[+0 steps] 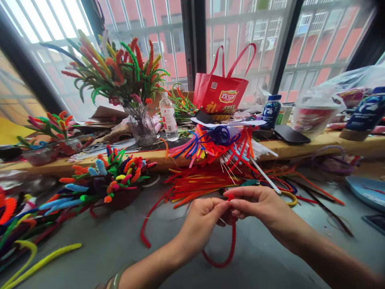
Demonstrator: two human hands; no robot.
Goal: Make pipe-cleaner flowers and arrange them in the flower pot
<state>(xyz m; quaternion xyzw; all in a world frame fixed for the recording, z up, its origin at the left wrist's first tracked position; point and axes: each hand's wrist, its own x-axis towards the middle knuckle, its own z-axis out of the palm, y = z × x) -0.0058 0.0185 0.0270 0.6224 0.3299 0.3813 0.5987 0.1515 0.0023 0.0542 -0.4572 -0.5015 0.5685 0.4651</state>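
Both my hands meet above the grey tabletop, pinching one red pipe cleaner (233,237). A loop of it hangs below my fingers. My left hand (204,214) is closed on it, thumb and index finger pressed together, with a ring on one finger. From the other side my right hand (255,202) pinches the red tip, its thumb and fingertips almost touching the left ones. The exact join between the fingertips is partly hidden. Just beyond lies a pile of red and orange pipe cleaners (195,182).
Left are a bundle of colourful pipe cleaners (114,176) and yellow strips (51,257). Along the wooden ledge (162,160) stand a glass vase (141,130) of fuzzy stems, a clear bottle (169,118), a red bag (221,94) and a blue bottle (271,112). A blue tray (365,192) sits right.
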